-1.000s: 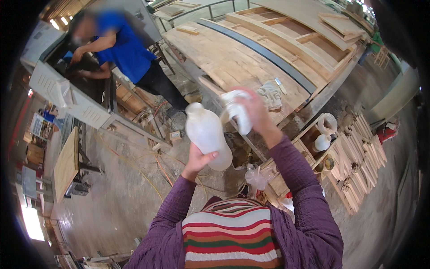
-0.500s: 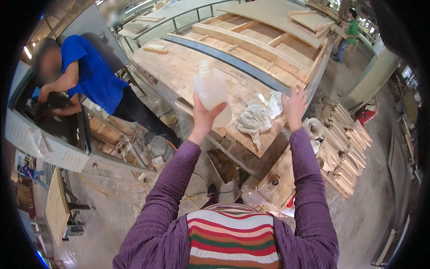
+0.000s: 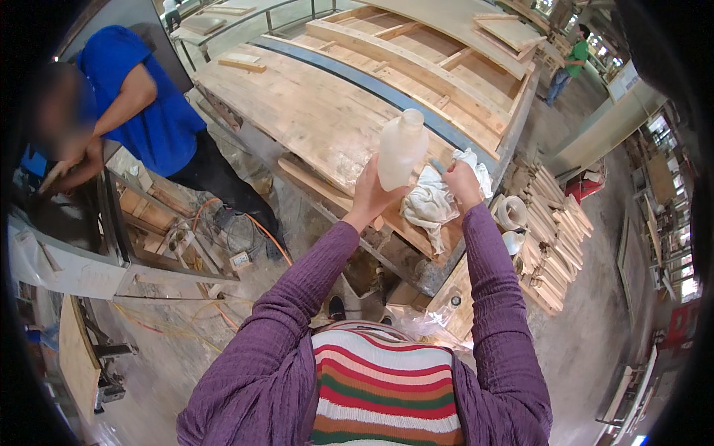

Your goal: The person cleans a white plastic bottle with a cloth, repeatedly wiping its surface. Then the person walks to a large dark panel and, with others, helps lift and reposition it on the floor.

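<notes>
The translucent bottle (image 3: 402, 152) is nearly upright, above the near side of the wooden worktop (image 3: 297, 104); whether its base touches the wood, I cannot tell. The left hand (image 3: 372, 195) is wrapped around its lower part. The right hand (image 3: 462, 186), between 2 white cloths (image 3: 430, 208), has its fingers bent inward; I cannot tell if they pinch something. Behind the bottle runs a blue-grey strip (image 3: 379, 91). At left, 1 co-worker (image 3: 149, 111) in blue shirt leans forward.
</notes>
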Demonstrator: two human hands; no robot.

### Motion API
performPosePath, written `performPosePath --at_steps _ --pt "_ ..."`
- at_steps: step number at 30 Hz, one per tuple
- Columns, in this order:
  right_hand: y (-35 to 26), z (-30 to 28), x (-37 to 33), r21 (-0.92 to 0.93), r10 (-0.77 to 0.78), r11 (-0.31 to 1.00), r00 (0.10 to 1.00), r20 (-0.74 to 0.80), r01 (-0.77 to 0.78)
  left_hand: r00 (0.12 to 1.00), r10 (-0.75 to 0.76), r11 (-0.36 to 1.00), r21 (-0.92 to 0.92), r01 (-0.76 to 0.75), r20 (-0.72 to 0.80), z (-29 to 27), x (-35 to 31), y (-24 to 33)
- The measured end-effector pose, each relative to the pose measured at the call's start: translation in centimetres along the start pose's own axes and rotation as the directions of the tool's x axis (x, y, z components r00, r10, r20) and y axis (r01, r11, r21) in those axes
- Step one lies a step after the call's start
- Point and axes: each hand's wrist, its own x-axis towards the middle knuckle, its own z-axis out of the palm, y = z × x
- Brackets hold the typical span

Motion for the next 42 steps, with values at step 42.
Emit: performPosePath --at_steps 42 --pt "-11.1 -10.1 -6.2 0.134 -0.805 0.457 0.473 -0.358 0.879 0.995 0.095 0.971 0.223 -0.086 -0.031 -0.6 -1.0 0.4"
